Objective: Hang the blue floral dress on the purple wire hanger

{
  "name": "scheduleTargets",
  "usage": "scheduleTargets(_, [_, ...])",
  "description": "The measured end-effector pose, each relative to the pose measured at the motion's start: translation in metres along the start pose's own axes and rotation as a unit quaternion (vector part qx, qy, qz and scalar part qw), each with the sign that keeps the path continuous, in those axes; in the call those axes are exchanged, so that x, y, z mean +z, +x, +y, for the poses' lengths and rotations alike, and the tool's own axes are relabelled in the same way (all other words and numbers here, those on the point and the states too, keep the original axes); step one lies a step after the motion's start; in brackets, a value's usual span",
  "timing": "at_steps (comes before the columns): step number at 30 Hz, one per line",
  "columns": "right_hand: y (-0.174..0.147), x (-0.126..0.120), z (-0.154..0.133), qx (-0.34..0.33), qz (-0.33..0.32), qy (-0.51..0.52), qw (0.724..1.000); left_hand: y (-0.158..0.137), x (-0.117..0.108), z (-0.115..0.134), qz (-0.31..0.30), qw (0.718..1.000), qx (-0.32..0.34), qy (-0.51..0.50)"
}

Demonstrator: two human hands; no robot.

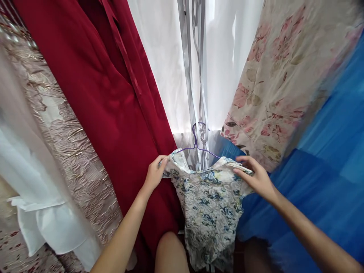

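A floral dress (210, 204) in white, blue and grey hangs in front of me on a purple hanger (195, 144). The hanger's hook is up among pale dangling straps (196, 76). My left hand (156, 170) pinches the dress at its left shoulder, beside the sleeve. At the other shoulder, the fingers of my right hand (253, 174) close around the fabric near the sleeve edge. The wide neckline droops between the two shoulders, below the hanger's arms. The dress's lower end runs down near my knees.
A dark red garment (113, 98) hangs close on the left, with shiny pinkish textured fabric (76, 125) and a white ruffled piece (54, 223) beyond it. White cloth (162, 49) hangs behind. To the right are a pink-flowered fabric (273, 87) and a blue garment (313, 189).
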State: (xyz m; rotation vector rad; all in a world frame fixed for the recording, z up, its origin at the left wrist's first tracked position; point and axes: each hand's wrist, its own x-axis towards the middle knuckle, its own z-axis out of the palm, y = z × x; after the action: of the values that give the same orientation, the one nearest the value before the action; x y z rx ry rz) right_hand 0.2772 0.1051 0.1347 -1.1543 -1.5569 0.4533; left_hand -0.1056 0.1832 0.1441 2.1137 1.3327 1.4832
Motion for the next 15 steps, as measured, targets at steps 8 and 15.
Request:
scheduleTargets(8, [0.006, -0.012, -0.021, -0.013, 0.101, 0.04, 0.994, -0.031, -0.015, 0.022, 0.123, 0.991, 0.009, 0.058])
scheduleTargets(15, [0.01, 0.013, -0.105, -0.046, -0.117, 0.132, 0.983, -0.054, 0.006, 0.003, 0.112, 0.988, -0.087, 0.064])
